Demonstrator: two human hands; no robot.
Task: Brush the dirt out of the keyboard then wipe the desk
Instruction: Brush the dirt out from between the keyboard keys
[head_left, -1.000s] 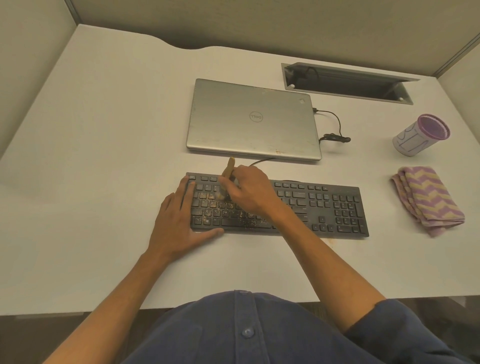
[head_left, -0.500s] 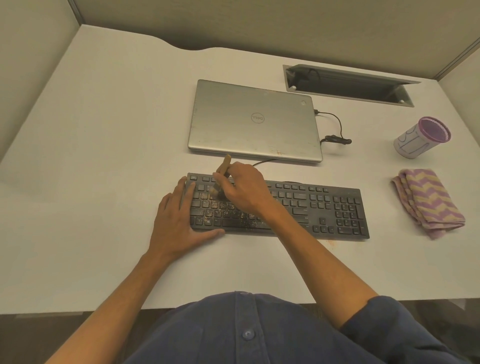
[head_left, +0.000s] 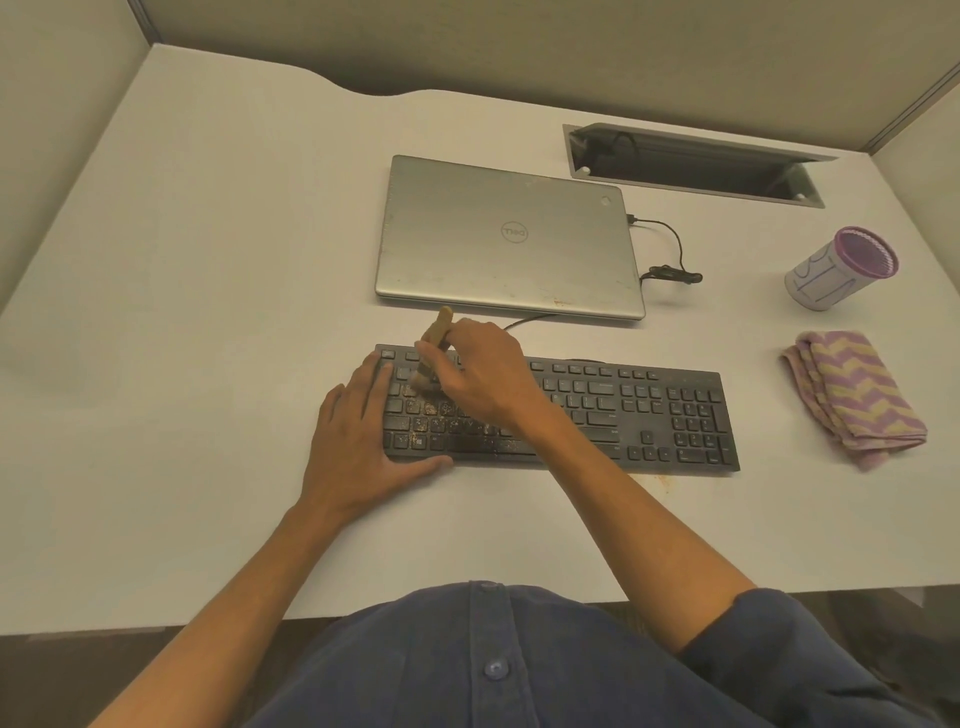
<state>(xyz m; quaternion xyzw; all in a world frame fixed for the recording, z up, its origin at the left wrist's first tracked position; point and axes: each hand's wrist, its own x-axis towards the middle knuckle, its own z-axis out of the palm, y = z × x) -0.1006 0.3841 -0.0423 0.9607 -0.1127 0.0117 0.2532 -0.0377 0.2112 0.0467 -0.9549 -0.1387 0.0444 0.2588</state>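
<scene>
A black keyboard (head_left: 649, 410) lies across the middle of the white desk (head_left: 208, 312), with brown crumbs scattered over its left half. My right hand (head_left: 483, 376) grips a small wooden-handled brush (head_left: 435, 343), bristles down on the upper-left keys. My left hand (head_left: 363, 434) lies flat with straight fingers on the keyboard's left end, thumb along its front edge. A folded purple and yellow zigzag cloth (head_left: 854, 397) lies on the desk to the right of the keyboard.
A closed silver laptop (head_left: 509, 239) sits just behind the keyboard, with a black cable (head_left: 672, 260) at its right side. A purple-rimmed cup (head_left: 839, 267) stands at the right, behind the cloth. An open cable tray (head_left: 691, 166) is set into the desk's back.
My right hand has carried the brush leftward and toward the back across the upper-left keys. My left hand has stayed on the keyboard's left end.
</scene>
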